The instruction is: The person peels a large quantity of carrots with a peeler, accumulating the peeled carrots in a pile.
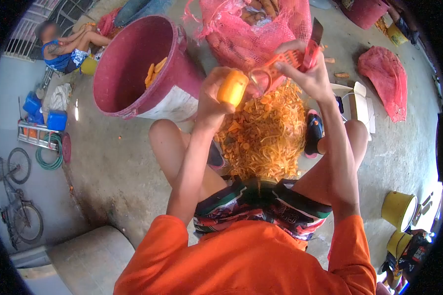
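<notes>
Person is sitting low over a concrete floor [113, 162], knees apart, both arms reaching forward.

Left hand [212, 96] is gripping a carrot [232, 88]; fingers are wrapped closed around its far part, and the blunt orange end is pointing toward the camera. The carrot is being held in the air above the peel pile [266, 132], between the knees.

Right hand [307, 69] is clenching a peeler [285, 60], orange with a red grip; fingers are curled tight over the handle. The head of the peeler is sitting just beside the carrot's upper edge; actual contact cannot be confirmed.

Surroundings:
- The pile of orange peelings is lying on the floor directly under both hands.
- A maroon bucket [128, 93] is tilting on its side to the left of the carrot, with a few carrot pieces showing inside.
- A pink mesh sack [241, 37], filled, is standing beyond the hands, touching the peel pile.
- A second pink sack [386, 81] is lying flat, well apart, on the right.
- Yellow buckets [397, 209] are standing at lower right.
- Another person [64, 49] is sitting at far upper left.
</notes>
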A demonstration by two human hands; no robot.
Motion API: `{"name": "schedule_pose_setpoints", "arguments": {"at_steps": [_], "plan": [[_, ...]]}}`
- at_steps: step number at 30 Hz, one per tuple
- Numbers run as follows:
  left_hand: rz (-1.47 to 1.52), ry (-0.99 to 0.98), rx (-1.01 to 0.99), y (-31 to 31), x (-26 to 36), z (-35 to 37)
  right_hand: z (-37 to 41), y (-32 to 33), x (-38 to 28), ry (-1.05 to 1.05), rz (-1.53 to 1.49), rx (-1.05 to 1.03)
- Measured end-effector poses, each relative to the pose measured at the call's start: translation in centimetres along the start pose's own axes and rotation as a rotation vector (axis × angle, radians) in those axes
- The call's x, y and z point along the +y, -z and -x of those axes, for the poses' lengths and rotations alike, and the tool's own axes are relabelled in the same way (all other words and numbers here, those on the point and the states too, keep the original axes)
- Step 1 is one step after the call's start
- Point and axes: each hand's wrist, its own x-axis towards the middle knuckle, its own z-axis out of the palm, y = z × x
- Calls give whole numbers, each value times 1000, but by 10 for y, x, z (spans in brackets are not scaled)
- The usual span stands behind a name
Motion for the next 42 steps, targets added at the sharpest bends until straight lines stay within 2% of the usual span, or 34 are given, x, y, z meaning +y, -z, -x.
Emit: {"name": "schedule_pose_setpoints", "arguments": {"at_steps": [1, 3, 4, 7, 8, 9, 11, 13, 15, 16, 19, 20, 23, 25, 27, 28, 31, 32, 35, 38, 39, 40, 42], "plan": [[-9, 44, 18, 1, 2, 0, 1, -6, -1, -1, -4, -3], [-36, 1, 46, 6, -9, 0, 7, -18, -5, -46, -186, -90], [-37, 19, 41, 3, -9, 2, 8, -24, -10, -156, -238, -147], [-22, 20, 39, 3, -11, 3, 6, -24, -9, -230, -281, -185], [-6, 11, -10, 7, -10, 4, 1, -19, 3, 27, -94, -138], [11, -1, -58, 10, -8, 4, -3, -10, 10, 29, -94, -142], [7, -9, -78, 7, -3, 6, -7, 9, 21, -74, 58, -17], [5, -16, -105, 7, -2, 3, -8, 7, 16, -52, 36, 28], [-64, 1, -46, 8, -7, 2, 2, -6, 2, -129, -259, -118], [35, 35, -60, 11, -7, 1, 4, -14, -3, -149, -265, -182], [-3, 35, -53, 8, -8, 3, 3, -21, -7, -139, -176, -152], [21, 55, -110, 7, -6, 4, 2, -19, 7, -41, -121, -134], [8, 31, -128, 10, -5, 7, -4, 3, 23, -118, 63, -69], [0, -3, -168, 10, -3, 3, -6, 5, 21, -140, 12, -43], [-111, 38, -98, 8, -4, 3, -2, 0, 11, -39, -86, -90], [-109, 35, -94, 8, -4, 3, 2, -7, 0, -130, -210, -147], [-210, 96, -117, 13, -3, 4, 1, -14, 5, -76, -165, -236], [-208, 107, -120, 14, -4, 7, 1, -10, 6, -185, -75, -186], [-226, -10, -181, 12, 0, 5, -7, 10, 22, -160, 48, -130], [-102, 39, -27, -1, 3, 2, 0, -3, 6, -126, -64, -127], [-103, 33, -25, -2, -2, 1, 4, -11, -3, -112, -154, -135], [-103, 2, -22, 1, -8, 2, 5, -16, -10, -123, -92, -184], [-117, -10, -57, 7, -17, 5, 3, -12, 0, -118, -84, -135]]}}
